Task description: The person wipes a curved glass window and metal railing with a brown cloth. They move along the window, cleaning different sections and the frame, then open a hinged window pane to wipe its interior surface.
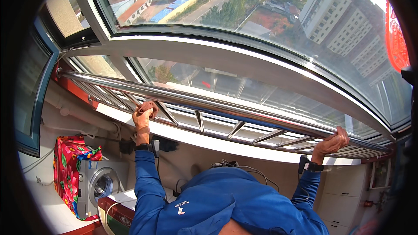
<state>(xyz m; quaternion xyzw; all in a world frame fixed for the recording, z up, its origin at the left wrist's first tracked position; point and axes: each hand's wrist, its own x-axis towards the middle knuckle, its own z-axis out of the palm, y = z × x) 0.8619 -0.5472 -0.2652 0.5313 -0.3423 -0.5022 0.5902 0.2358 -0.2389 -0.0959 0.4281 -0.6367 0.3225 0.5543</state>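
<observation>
A polished metal railing (209, 104) runs across the view in front of a large window. My left hand (142, 119) grips a bunched brown cloth (149, 109) against the thin upright bars below the top rail. At the right, my right hand (332, 143) is wrapped around the thick top rail. Several slanting balusters (199, 121) show between my hands. How much of a bar lies inside the cloth is hidden by my left fingers.
A washing machine (104, 184) under a red floral cover (68, 173) stands lower left. An opened blue-framed window sash (42, 101) juts in above it. A white sill (209, 138) runs below the railing. White cabinets (343, 192) stand at right. Cables (258, 173) lie near my body.
</observation>
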